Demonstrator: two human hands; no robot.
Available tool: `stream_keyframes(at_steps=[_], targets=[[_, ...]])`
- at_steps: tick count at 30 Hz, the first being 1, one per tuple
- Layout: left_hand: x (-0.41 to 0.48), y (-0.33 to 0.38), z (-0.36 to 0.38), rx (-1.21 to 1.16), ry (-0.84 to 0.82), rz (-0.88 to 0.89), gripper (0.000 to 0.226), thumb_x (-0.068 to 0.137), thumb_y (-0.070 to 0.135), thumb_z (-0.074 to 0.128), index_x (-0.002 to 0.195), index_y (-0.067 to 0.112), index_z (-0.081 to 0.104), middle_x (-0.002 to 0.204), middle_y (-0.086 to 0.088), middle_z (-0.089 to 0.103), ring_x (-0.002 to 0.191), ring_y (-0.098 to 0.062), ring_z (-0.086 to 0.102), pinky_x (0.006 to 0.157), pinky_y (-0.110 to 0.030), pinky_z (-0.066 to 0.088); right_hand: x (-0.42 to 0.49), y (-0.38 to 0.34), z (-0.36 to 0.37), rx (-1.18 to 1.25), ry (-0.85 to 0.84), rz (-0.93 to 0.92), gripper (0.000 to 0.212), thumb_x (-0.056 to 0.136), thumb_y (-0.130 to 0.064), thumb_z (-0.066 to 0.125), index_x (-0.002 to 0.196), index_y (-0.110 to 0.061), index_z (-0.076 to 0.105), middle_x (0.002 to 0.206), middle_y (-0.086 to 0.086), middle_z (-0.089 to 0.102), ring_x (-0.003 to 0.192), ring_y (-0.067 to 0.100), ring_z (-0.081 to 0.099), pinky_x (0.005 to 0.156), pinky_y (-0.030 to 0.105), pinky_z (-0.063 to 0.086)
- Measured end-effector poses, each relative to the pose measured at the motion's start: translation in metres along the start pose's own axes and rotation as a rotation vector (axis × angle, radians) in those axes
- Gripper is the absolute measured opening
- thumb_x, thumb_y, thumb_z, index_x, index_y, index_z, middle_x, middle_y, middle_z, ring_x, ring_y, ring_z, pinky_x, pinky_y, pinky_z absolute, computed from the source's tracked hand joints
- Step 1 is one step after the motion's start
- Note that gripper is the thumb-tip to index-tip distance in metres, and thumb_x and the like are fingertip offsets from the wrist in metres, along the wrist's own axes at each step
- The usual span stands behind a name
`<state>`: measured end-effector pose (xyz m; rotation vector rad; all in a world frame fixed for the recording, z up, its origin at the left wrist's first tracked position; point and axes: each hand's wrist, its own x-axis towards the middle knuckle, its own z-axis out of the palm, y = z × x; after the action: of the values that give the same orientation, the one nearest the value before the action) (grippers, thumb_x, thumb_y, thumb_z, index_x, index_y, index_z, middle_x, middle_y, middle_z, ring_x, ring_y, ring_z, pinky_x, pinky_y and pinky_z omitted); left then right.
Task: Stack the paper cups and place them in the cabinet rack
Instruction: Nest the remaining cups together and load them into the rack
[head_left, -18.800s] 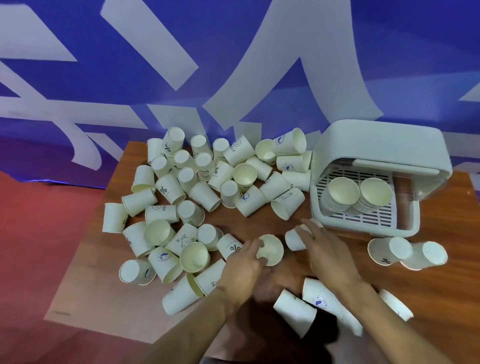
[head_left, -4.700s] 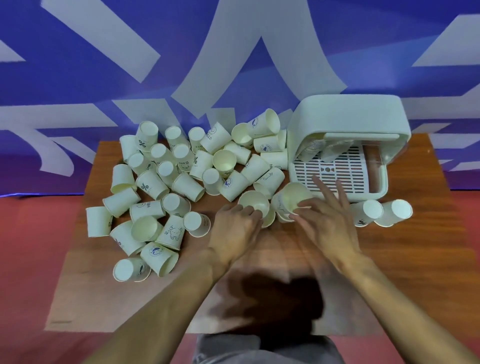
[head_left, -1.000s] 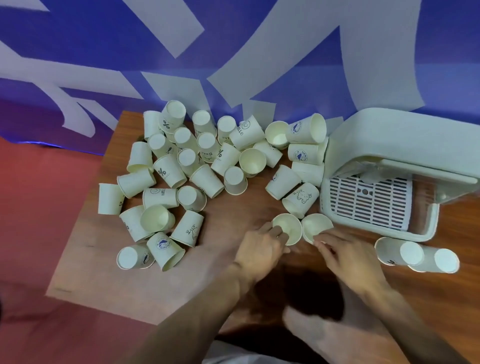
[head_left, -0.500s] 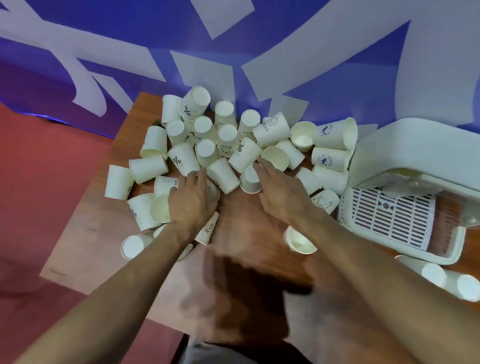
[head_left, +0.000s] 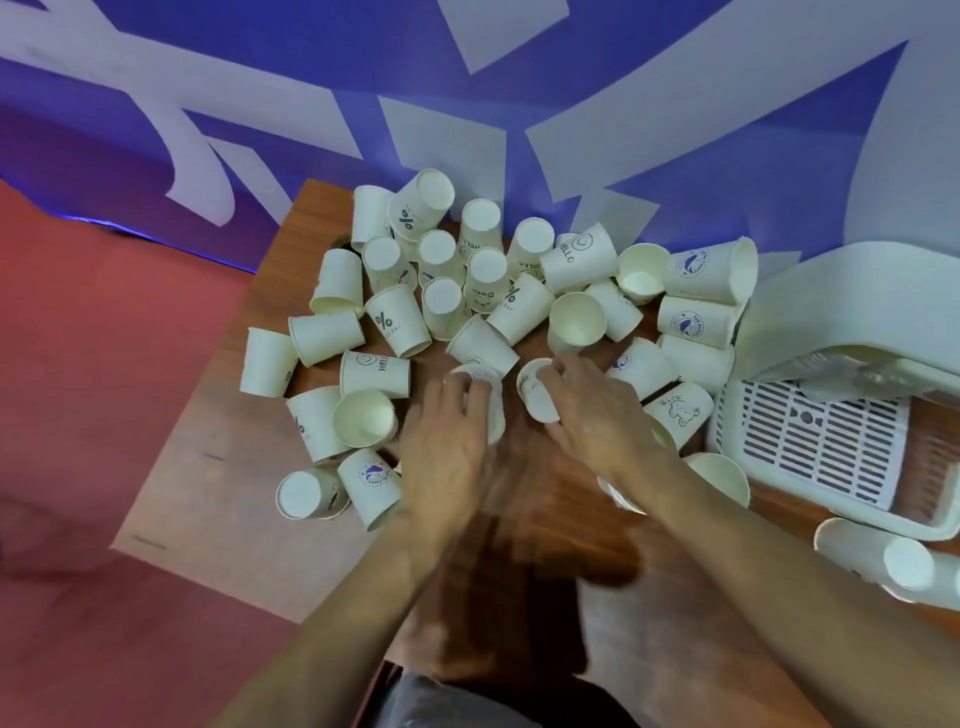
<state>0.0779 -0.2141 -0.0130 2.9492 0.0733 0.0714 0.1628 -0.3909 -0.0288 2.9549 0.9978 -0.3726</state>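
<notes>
Nearest, at the right, two cups (head_left: 857, 551) are noted lying on their sides on the surface (head_left: 218, 467), in front of the rack. Beside the right forearm an open-mouthed cup, judged to be a stack (head_left: 724, 475), stands near the rack's front corner; its count cannot be told.

The main change is recorded at the hands. Half a second earlier the left hand (head_left: 447, 457) was spread over the cups at the left and the right hand (head_left: 602, 421) was reaching into the pile. Both have since been drawn back to the pile's near edge, each with one cup taken. The left grip is curled over the left cup (head_left: 491, 410), which lies on its side. The right grip pinches the right cup (head_left: 537, 397) between fingers and thumb. The two cups are held just apart and are not yet nested.

Beyond, the pile (head_left: 483, 291) is seen largely untouched. No cups are seen on the grid of the rack (head_left: 821, 447).

It is judged that a fresh pair has been collected for stacking, and that placing is still to be done.
</notes>
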Motion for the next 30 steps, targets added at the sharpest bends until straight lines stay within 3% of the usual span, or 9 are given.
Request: stream_keyframes(at_steps=[4,7,10,13,17,21,23,26,30], targets=[[-0.025,0.017,0.026,-0.069,-0.237,0.046,0.074,0.065,0.059,0.076,0.117,0.018,0.043,0.123,-0.003,0.044,0.101,-0.024,0.047,0.066,-0.038,0.047,-0.017,-0.001,-0.006,0.098,-0.133,0.026,0.055,0.087,-0.056,0.062,0.124,-0.018,0.051,0.145,0.0,0.037,0.112,0.025,0.054,0.065,0.034,0.039],[-0.032,0.016,0.04,-0.181,-0.244,0.016,0.055,0.083,0.066,0.054,0.107,0.017,0.049,0.123,0.0,0.046,0.101,-0.019,0.049,0.067,-0.034,0.05,-0.018,0.002,-0.005,0.125,-0.213,0.047,0.035,0.097,-0.046,0.051,0.113,-0.016,0.058,0.152,-0.004,0.033,0.115,0.024,0.056,0.072,0.034,0.044],[-0.029,0.014,0.044,-0.204,-0.227,0.012,0.039,0.093,0.053,0.047,0.098,0.015,0.051,0.119,0.0,0.046,0.094,-0.021,0.053,0.057,-0.033,0.046,-0.017,0.002,0.001,0.193,-0.295,0.088,0.026,0.096,-0.035,0.056,0.113,-0.016,0.053,0.132,0.002,0.055,0.105,0.026,0.062,0.075,0.037,0.049],[-0.033,0.014,0.045,-0.148,-0.317,0.082,0.04,0.093,0.048,0.052,0.115,0.015,0.047,0.125,-0.002,0.042,0.098,-0.021,0.053,0.062,-0.034,0.049,-0.018,-0.002,0.0,0.265,-0.251,0.133,0.036,0.09,-0.032,0.065,0.116,-0.018,0.043,0.104,0.004,0.065,0.092,0.027,0.064,0.073,0.043,0.052],[-0.055,0.007,0.049,-0.054,-0.335,0.196,0.063,0.095,0.066,0.028,0.133,0.019,0.045,0.136,0.001,0.045,0.113,-0.021,0.05,0.079,-0.038,0.05,-0.024,-0.006,0.0,0.267,-0.182,0.111,0.045,0.09,-0.028,0.064,0.13,-0.02,0.044,0.115,0.002,0.065,0.103,0.025,0.063,0.076,0.041,0.051],[-0.073,0.002,0.04,0.021,-0.415,0.234,0.08,0.081,0.08,0.033,0.135,0.022,0.046,0.136,0.0,0.048,0.117,-0.024,0.048,0.093,-0.044,0.043,-0.031,-0.01,-0.002,0.267,-0.147,0.107,0.037,0.095,-0.028,0.057,0.131,-0.022,0.051,0.123,0.0,0.063,0.113,0.023,0.059,0.08,0.039,0.051],[-0.08,0.0,0.035,0.119,-0.48,0.262,0.08,0.076,0.075,0.042,0.135,0.021,0.043,0.13,-0.003,0.049,0.108,-0.027,0.05,0.086,-0.043,0.041,-0.036,-0.014,-0.003,0.284,-0.112,0.108,0.032,0.094,-0.028,0.056,0.126,-0.023,0.056,0.118,-0.003,0.063,0.111,0.022,0.058,0.076,0.038,0.05],[-0.083,-0.006,0.035,0.126,-0.487,0.37,0.046,0.081,0.053,0.048,0.11,0.018,0.053,0.106,-0.005,0.055,0.092,-0.028,0.055,0.07,-0.039,0.045,-0.039,-0.018,0.0,0.264,-0.047,0.082,0.023,0.094,-0.029,0.055,0.114,-0.023,0.063,0.106,-0.004,0.063,0.103,0.021,0.058,0.064,0.034,0.042],[-0.067,-0.001,0.029,0.044,-0.314,0.269,0.04,0.078,0.049,0.061,0.102,0.018,0.055,0.095,-0.001,0.056,0.077,-0.021,0.057,0.052,-0.033,0.045,-0.044,-0.02,0.002,0.186,0.026,0.109,0.012,0.089,-0.028,0.058,0.093,-0.023,0.069,0.087,-0.004,0.065,0.087,0.022,0.061,0.057,0.03,0.034]])
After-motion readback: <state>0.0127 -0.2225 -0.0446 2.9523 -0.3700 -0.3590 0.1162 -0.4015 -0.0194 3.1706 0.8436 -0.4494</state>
